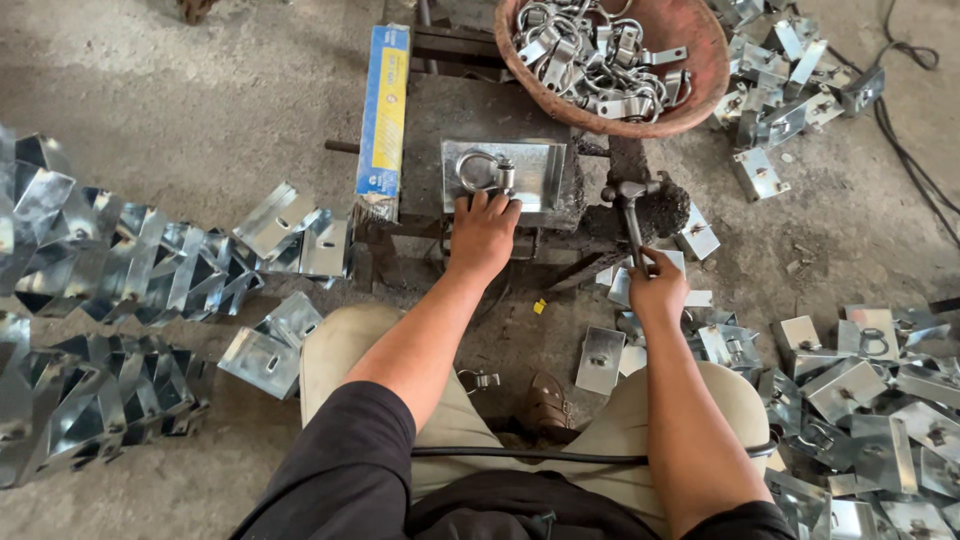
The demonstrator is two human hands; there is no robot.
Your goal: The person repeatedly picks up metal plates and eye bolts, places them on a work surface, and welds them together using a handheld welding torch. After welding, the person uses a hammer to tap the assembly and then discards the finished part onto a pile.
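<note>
**A:** What is in the middle?

**B:** One flat metal plate [505, 175] lies on a dark block [470, 110]. One shiny ring [478, 168] sits on the plate.

**A:** What do the hands do?

**B:** The left hand [483, 232] presses on the near edge of the plate, fingers bent, right by the ring. The right hand [657, 287] is closed tight around the handle of one hammer [630, 205]. The hammer head is just right of the plate, beside the block.

**A:** Is there a bowl?

**B:** Yes, one round red-brown bowl [700, 95] stands behind the plate. It is full of shiny ring parts [590, 55], too many to count.

**A:** What else is near?

**B:** One long blue and yellow box [385, 110] lies left of the block. On the floor to the right are lots of loose plates [860, 390], some with rings. More plates [790, 80] lie past the bowl. On the left, bent metal pieces sit in two long rows [110, 260]. One ring piece [480, 379] lies between the person's knees.
</note>
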